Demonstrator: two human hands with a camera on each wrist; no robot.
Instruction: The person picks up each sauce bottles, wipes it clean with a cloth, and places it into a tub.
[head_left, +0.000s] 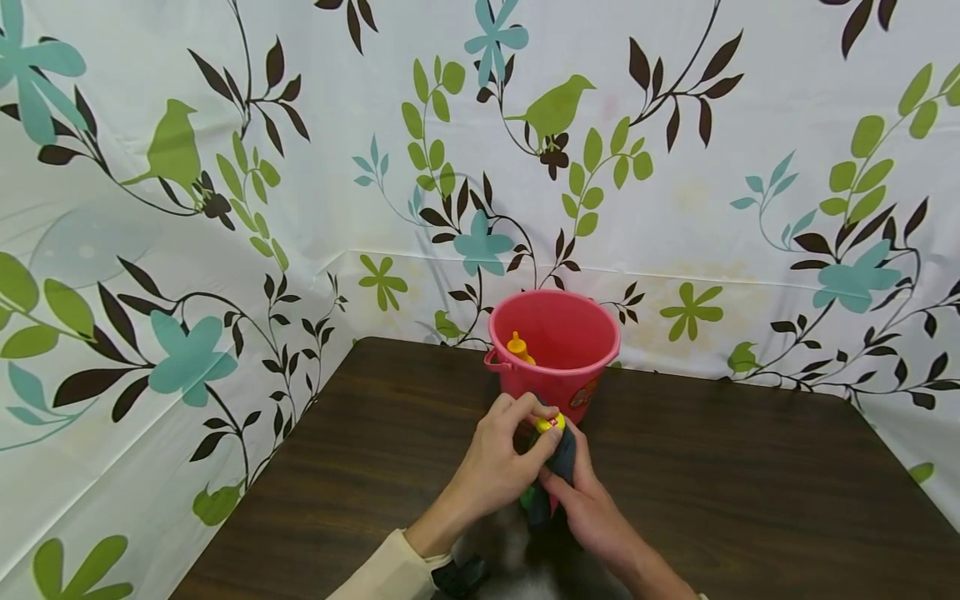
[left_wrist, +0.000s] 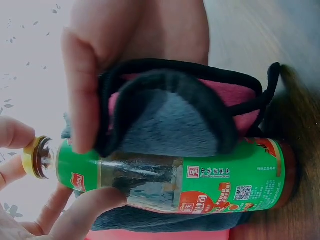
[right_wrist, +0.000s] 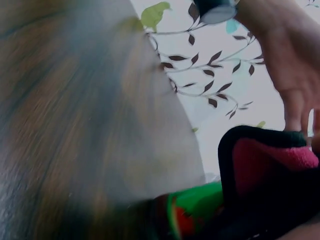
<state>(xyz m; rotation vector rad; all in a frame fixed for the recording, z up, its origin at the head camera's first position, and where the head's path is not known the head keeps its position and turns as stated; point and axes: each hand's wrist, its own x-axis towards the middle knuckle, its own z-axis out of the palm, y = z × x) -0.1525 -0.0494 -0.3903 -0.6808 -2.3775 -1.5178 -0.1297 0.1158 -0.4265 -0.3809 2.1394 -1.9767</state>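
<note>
Between my hands is a glass sauce bottle (left_wrist: 235, 175) with a green printed label and a yellow cap (head_left: 551, 423). My left hand (head_left: 498, 458) pinches this cap with thumb and fingertips. Lower down, my right hand (head_left: 596, 504) grips the bottle through a grey and pink cloth (left_wrist: 172, 120) edged in black. The cloth wraps part of the bottle and hides some of its side. In the left wrist view the cap sits on the bottle's neck. The right wrist view shows only the bottle's lower end (right_wrist: 197, 202) below the cloth.
Just beyond my hands stands a pink bucket (head_left: 555, 367) with a yellow squeeze bottle (head_left: 517, 346) inside. The dark wooden table (head_left: 750, 467) runs back to a patterned curtain (head_left: 675, 208) of leaves and birds. A black strap (head_left: 457, 575) is on my left wrist.
</note>
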